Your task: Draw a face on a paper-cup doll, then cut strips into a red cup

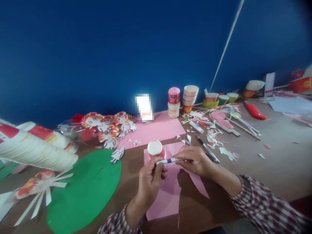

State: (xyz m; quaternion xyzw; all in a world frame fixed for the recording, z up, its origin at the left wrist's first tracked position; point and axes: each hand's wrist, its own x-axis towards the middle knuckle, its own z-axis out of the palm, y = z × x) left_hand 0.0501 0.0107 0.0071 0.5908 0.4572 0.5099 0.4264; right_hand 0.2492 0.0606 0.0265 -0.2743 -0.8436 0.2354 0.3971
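Observation:
A white marker pen with a dark blue band (170,160) lies level between my two hands. My left hand (152,177) pinches its left end. The fingers of my right hand (195,159) close round its right end. Just behind the pen stands a paper cup (155,148) with a white top and red side, partly hidden by my left hand. Under the hands is pink paper (163,204) with a few dark pen marks and a cut-out edge at the right. Black pens (207,149) lie beside my right hand.
A green paper oval (97,195) lies at the left, near long stacks of paper cups (36,146). Paper cut-out figures (117,126) are heaped behind it. Upright cup stacks (190,97) stand by the blue wall. Paper scraps (225,152) and sticks (246,126) litter the right.

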